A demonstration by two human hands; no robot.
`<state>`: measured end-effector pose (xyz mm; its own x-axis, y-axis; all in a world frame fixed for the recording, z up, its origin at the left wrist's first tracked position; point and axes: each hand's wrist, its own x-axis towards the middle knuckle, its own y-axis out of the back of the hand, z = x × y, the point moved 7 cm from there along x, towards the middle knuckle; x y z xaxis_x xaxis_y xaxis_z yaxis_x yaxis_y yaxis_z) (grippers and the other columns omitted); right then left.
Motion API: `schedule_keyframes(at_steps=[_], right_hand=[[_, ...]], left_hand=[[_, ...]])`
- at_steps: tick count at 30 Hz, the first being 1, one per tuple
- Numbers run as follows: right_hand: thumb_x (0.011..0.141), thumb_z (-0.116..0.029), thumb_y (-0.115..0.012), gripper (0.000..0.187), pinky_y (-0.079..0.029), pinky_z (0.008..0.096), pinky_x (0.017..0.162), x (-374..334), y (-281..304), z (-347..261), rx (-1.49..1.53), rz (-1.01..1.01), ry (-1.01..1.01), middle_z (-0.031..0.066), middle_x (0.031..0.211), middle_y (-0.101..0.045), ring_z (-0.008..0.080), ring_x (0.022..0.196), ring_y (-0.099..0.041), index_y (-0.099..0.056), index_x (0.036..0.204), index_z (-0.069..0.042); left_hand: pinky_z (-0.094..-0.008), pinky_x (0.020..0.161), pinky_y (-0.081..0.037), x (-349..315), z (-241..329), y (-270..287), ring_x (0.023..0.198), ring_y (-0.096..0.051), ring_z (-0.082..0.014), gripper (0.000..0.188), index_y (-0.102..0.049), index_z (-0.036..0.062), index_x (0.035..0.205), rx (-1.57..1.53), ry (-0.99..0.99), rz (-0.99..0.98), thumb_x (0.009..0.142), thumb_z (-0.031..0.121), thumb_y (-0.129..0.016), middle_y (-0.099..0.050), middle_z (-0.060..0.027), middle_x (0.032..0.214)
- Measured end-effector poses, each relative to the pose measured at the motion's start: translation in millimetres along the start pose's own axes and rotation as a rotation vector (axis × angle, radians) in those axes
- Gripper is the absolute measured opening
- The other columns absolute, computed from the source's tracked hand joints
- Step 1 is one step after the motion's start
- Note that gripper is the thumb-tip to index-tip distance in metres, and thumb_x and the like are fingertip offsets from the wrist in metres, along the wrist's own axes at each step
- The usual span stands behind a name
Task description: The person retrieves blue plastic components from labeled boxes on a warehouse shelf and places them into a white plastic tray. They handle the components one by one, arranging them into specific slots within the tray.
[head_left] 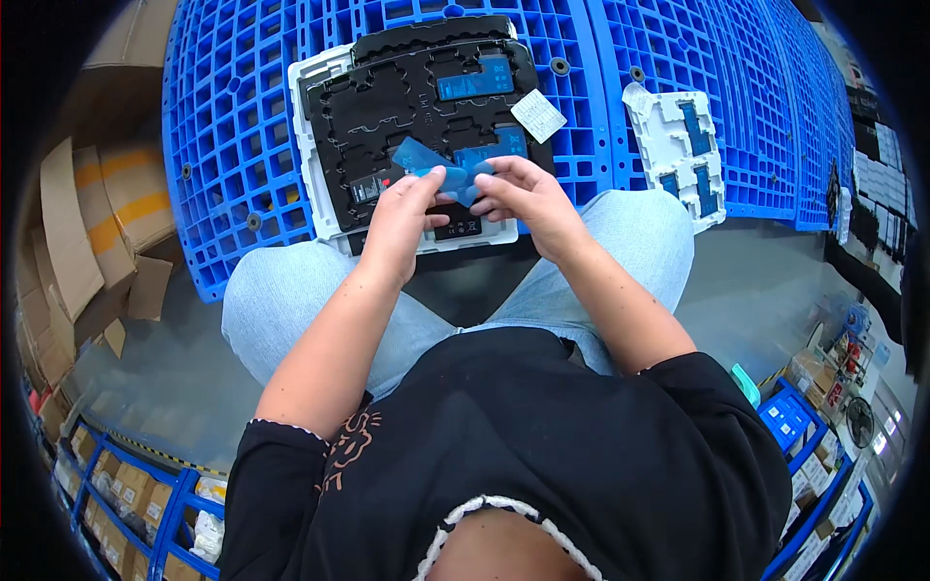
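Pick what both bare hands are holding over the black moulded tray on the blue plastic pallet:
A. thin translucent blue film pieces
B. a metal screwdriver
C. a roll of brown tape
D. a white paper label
A: the left hand and the right hand together pinch thin translucent blue film pieces just above the black moulded tray, while the small white label lies untouched on the tray's right edge.

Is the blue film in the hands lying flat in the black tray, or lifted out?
Lifted out: both hands, left and right, pinch the blue film above the black tray.
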<state>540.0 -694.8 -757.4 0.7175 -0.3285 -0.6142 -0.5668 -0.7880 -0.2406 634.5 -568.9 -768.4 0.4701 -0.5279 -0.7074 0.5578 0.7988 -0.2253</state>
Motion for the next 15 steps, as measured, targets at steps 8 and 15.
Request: schedule_keyframes(at_steps=[8,15], right_hand=[[0.086,-0.012,-0.064,0.012,-0.048,0.0203,0.057,28.4,-17.2,17.2,-0.065,-0.023,0.063,0.0041,0.078,-0.063,0.0105,0.066,-0.063,-0.059,0.093,-0.003],[0.081,-0.014,-0.067,0.018,-0.045,0.0277,0.059,25.3,-40.4,14.3,-0.572,0.069,0.266,0.0064,0.066,-0.059,0.0116,0.061,-0.055,-0.06,0.087,0.001]], left_hand=[[-0.0296,0.077,-0.045,6.9,9.5,34.5,0.099,-0.057,-0.0155,0.031,-0.06,0.0073,0.107,0.261,-0.071,0.123,0.09,0.033,-0.057,-0.062,-0.0051,0.104],[-0.0347,0.096,-0.039,23.4,38.4,119.1,0.114,-0.049,-0.0266,0.048,-0.05,-0.0053,0.122,0.345,-0.464,0.625,0.087,0.025,-0.061,-0.049,-0.021,0.126]])
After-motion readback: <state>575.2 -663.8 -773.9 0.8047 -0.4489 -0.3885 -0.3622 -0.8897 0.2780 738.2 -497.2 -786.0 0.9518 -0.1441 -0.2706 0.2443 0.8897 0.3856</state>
